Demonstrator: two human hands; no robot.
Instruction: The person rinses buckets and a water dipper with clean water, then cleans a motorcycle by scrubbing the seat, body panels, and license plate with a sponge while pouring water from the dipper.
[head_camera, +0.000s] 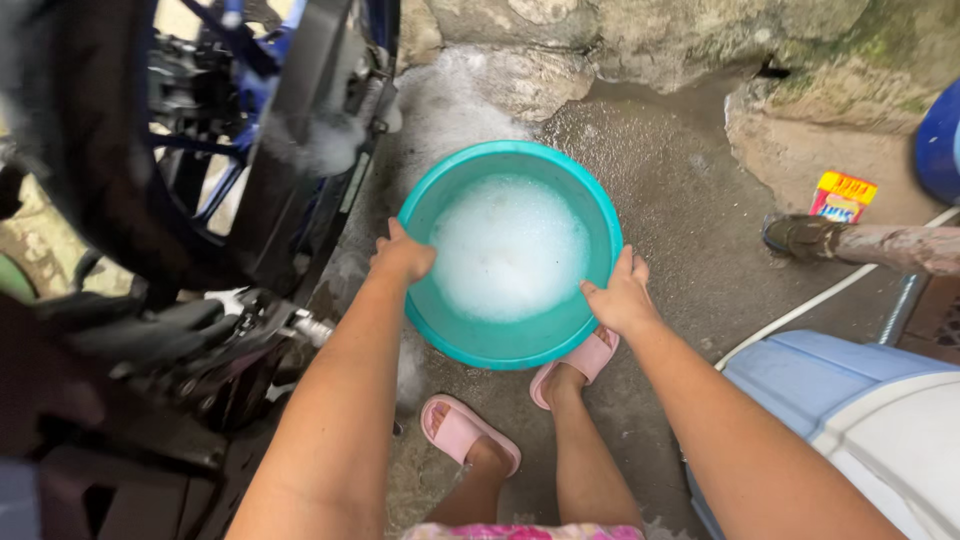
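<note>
A round teal basin (500, 345) full of white soapy foam (508, 245) is held over wet concrete ground. My left hand (403, 256) grips its left rim, and my right hand (620, 295) grips its right rim. Below the basin I see my feet in pink slide sandals (462, 432), one partly hidden under the basin.
A motorcycle (200, 200) with foam on its frame fills the left side. A pale blue and white plastic container (870, 420) stands at lower right. A white hose (820, 300), a small red and yellow packet (842, 196), a muddy pipe (870, 245) and rough stone wall (650, 40) lie beyond.
</note>
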